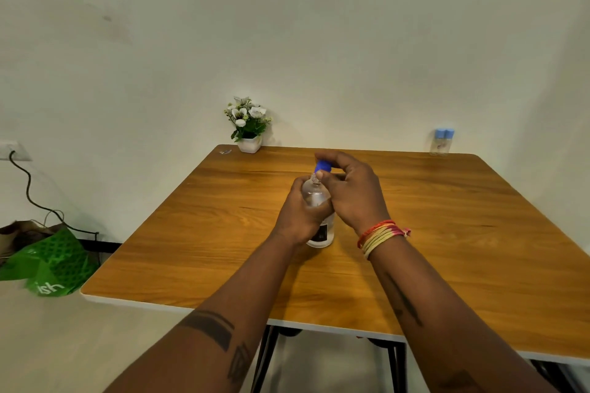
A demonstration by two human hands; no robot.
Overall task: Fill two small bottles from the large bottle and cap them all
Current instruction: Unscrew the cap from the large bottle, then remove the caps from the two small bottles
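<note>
Head view, centre of the frame: the left hand (300,217) wraps its curled fingers round the body of the large bottle (317,201), which stands upright on the wooden table (447,249). The right hand (351,195) pinches the blue cap (323,166) between thumb and fingers just above the bottle's open neck; whether cap and neck touch is hard to tell. Both hands cover much of the clear bottle, and its dark label shows only in part. Thread bands (380,236) circle the right wrist. At the table's far right edge stand the two small bottles (442,143), blue-capped, close together, well apart from the hands. A potted flower (249,124) sits at the far edge near the wall. Lower left, a green bag (54,265) lies on the floor, its lettering cut off.
</note>
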